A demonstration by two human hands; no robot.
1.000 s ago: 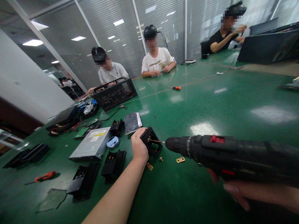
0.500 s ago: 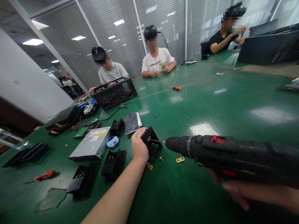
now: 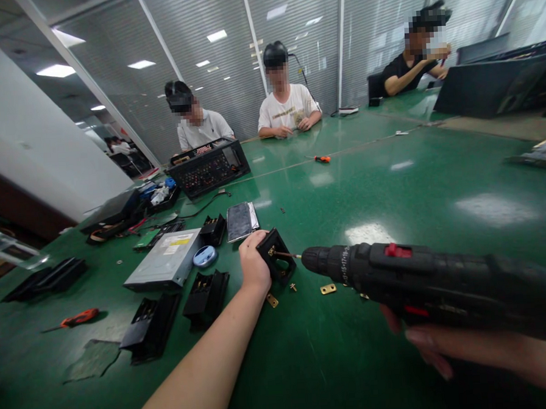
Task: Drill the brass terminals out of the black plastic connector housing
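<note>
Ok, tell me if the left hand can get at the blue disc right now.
Probably not without letting go: the left hand is gripping the black part, and the drill points its bit into it. The blue disc itself lies nearby, uncovered.

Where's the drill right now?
In the head view, the drill is at right, held in the right hand, its bit pointing left at the black block in the left hand.

Drill [image 3: 435, 281] in right fingers [image 3: 439, 363], black housing [image 3: 276, 240] in left fingers [image 3: 253, 239]
</note>
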